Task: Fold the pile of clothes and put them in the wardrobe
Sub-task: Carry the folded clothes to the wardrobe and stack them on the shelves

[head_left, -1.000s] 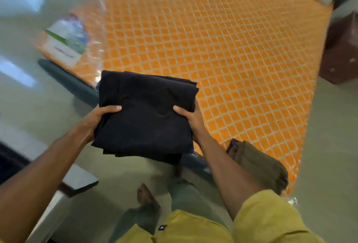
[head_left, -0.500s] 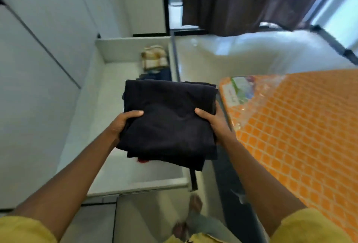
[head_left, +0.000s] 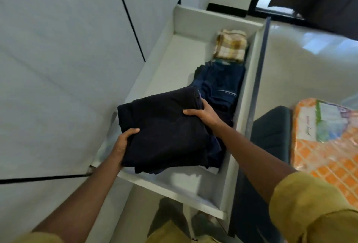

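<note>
**Now that the dark stack is at the drawer, it only has to go down**

When the person stood by the orange bed [head_left: 329,157] a second ago, the folded dark clothes [head_left: 166,126] were held up over it. Half a second ago they were up high above the open drawer [head_left: 172,194]. Now they are low, inside the front part of it. I cannot tell if they touch the drawer's floor yet.

Both hands hold on tight. The left hand [head_left: 124,144] grips the near left corner, thumb on top. The right hand [head_left: 205,114] grips the far right edge the same way. So I think this stack is almost put away, and letting go comes next.

The near edge of the stack sits just over the drawer's front wall, so it could catch there. Its right side leans on the blue clothes [head_left: 220,85]. A checked cloth [head_left: 231,46] lies behind those, at the back. The left and back of the drawer show bare white floor, so there is room to slide the stack that way. The wardrobe door [head_left: 58,68] stands close by the left arm.
</note>
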